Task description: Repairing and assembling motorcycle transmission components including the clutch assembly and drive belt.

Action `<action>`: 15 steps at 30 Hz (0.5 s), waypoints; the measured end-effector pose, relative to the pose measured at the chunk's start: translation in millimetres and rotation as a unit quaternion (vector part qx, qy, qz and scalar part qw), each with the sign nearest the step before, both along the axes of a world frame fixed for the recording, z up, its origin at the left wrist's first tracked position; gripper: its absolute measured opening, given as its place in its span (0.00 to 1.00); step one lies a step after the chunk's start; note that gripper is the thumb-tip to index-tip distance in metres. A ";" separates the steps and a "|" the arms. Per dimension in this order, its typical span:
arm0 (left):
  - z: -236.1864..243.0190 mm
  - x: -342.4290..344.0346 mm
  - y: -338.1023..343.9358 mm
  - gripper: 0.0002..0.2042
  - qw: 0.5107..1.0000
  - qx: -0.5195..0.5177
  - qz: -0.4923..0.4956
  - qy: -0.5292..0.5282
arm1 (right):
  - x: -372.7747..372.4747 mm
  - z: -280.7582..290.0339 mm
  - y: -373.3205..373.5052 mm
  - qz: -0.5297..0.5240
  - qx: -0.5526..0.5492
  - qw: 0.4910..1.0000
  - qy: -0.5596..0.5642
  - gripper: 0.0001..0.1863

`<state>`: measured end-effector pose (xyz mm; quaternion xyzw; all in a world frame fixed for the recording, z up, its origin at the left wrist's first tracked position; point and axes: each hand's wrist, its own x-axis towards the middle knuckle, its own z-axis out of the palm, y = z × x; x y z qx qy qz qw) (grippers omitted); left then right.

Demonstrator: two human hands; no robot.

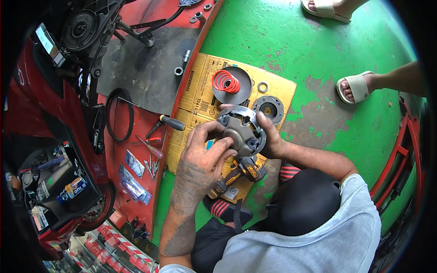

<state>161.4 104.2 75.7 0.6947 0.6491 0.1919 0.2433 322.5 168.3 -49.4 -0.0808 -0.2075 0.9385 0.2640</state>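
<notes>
L hand (202, 152) is grasping the round metal part (237, 128), digits pressing near its hub; R hand (272, 136) is grasping the opp. rim, thumb along the edge. So part is sitting betw. both grips, held above the cardboard (204, 68). Step prob. = handling/checking the assy; next move likely calls for keeping R grip firm while L digits are working the hub.

Yellow-black power tool (251, 169) is lying below, partly hidden. Further out on cardboard: dark holed disc (276, 108), metal ring (262, 86), grey dish (244, 91) w/ red spring (226, 82) sitting on it.

Beyond, red table (116, 157) is carrying screwdriver (173, 123) (handle overhanging) + belt (108, 119). Another person's sandalled feet (356, 89) are standing well apart on green floor (264, 32).
</notes>
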 end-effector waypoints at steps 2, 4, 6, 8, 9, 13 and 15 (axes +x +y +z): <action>-1.0 -1.7 -0.3 0.14 1.000 0.004 -0.017 0.012 | 0.2 0.8 -0.3 0.001 -0.026 1.000 0.001 0.47; -1.7 -1.9 -0.3 0.14 1.000 -0.004 -0.022 0.016 | 0.1 1.4 -0.9 0.004 0.016 1.000 0.007 0.47; -1.6 -1.3 1.0 0.14 1.000 -0.018 -0.019 0.015 | 0.3 1.6 -1.3 -0.003 0.018 1.000 0.001 0.47; 0.2 -1.4 3.3 0.14 0.999 -0.021 -0.023 0.015 | 1.1 1.5 -1.6 0.005 0.001 1.000 -0.006 0.46; 1.5 -1.6 4.5 0.14 0.999 -0.031 -0.028 0.012 | 1.5 1.3 -1.5 0.004 0.000 1.000 -0.008 0.46; 4.6 1.3 5.2 0.13 0.997 -0.019 -0.055 0.057 | 0.7 2.1 -0.8 0.021 -0.015 1.000 -0.014 0.45; 2.7 3.8 3.6 0.13 0.991 0.012 -0.065 0.115 | 0.9 3.0 -1.1 0.017 0.013 0.999 -0.024 0.42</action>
